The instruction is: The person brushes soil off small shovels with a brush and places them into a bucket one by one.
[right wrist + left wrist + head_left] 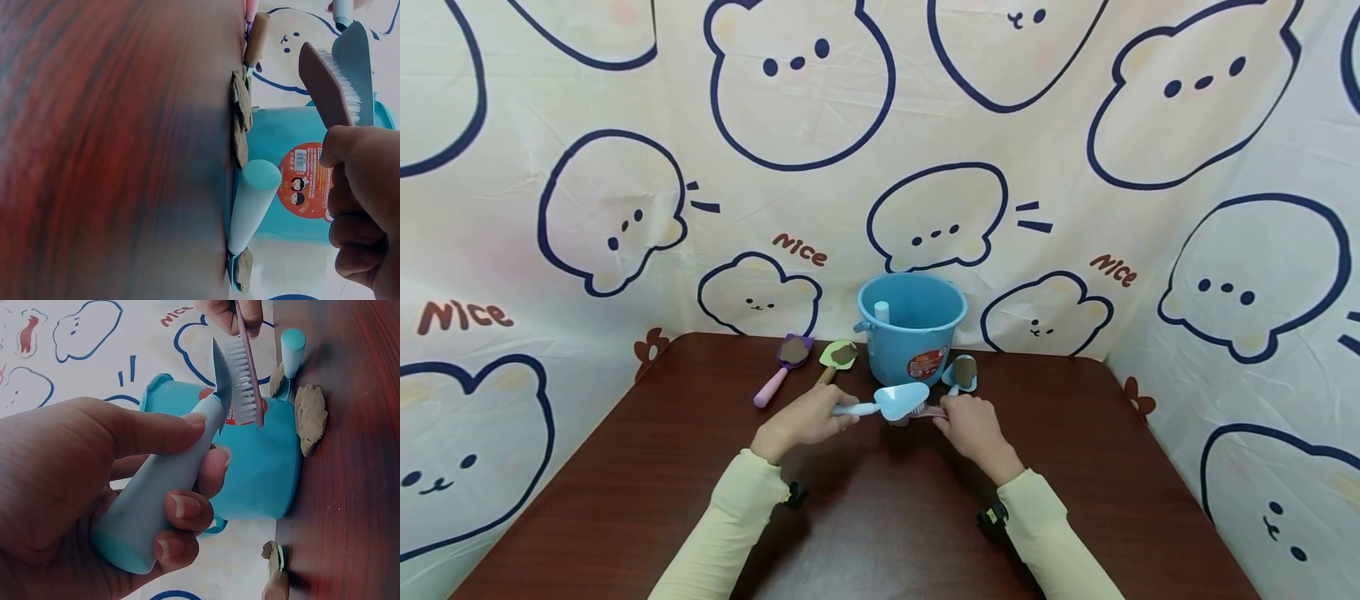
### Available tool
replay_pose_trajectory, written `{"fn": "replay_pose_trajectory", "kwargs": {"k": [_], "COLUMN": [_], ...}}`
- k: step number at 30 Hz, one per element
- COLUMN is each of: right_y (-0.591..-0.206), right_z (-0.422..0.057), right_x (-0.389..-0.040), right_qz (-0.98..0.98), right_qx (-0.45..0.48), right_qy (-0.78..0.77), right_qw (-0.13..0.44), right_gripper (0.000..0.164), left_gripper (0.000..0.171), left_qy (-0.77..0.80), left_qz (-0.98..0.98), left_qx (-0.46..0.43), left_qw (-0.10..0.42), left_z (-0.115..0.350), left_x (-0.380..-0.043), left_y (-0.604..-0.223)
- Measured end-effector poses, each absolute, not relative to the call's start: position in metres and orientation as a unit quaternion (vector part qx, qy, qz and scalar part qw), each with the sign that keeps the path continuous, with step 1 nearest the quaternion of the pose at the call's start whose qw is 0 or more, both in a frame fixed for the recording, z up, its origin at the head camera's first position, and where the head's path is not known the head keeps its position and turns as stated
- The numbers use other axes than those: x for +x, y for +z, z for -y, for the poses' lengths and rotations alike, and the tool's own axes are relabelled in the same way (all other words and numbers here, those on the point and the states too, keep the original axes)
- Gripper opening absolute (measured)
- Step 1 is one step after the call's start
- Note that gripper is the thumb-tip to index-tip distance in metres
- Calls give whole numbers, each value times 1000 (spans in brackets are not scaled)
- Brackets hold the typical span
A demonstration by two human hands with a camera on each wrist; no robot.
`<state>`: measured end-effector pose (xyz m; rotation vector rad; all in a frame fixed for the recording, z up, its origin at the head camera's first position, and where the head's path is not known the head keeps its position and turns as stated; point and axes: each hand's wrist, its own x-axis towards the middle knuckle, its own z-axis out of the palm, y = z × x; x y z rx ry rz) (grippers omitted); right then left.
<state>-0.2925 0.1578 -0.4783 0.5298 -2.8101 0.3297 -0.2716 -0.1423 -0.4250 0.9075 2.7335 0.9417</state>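
Note:
My left hand [805, 418] grips the pale blue handle of a toy trowel [904, 401], fingers and thumb wrapped around it in the left wrist view. The trowel's blade is held up in front of the bucket. My right hand [977, 432] holds a pink brush [325, 87] with white bristles [242, 381]. Those bristles lie against or very close to the blade's face; exact contact is hard to tell. Below them, a brown clay-like lump [310, 417] lies on the table beside the bucket.
A blue bucket [891, 350] with a red label stands at the back. Left of it lie a purple trowel [771, 388] with a pink handle and a green trowel [830, 357]; on its right, another blue trowel [252, 209]. All three carry brown lumps. A printed cloth [925, 133] hangs behind the table [880, 533].

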Motion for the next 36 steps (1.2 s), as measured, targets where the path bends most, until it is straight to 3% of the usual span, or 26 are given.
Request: {"fn": "replay_pose_trajectory", "kwargs": {"k": [8, 20, 36], "right_y": [-478, -474, -480], "right_z": [-167, -175, -166], "right_x": [-295, -300, -298], "right_qz": [965, 971, 971], "right_qx": [180, 151, 168], "right_qy": [120, 143, 137], "right_qw": [147, 114, 103], "right_gripper": [21, 19, 19], "left_gripper": [11, 25, 18], "left_qy": [310, 282, 275], "left_qz": [-905, -921, -923], "left_qx": [286, 268, 267], "left_qw": [57, 30, 16], "left_z": [147, 155, 153], "left_x": [-274, -275, -276], "left_y": [-426, -425, -426]}}
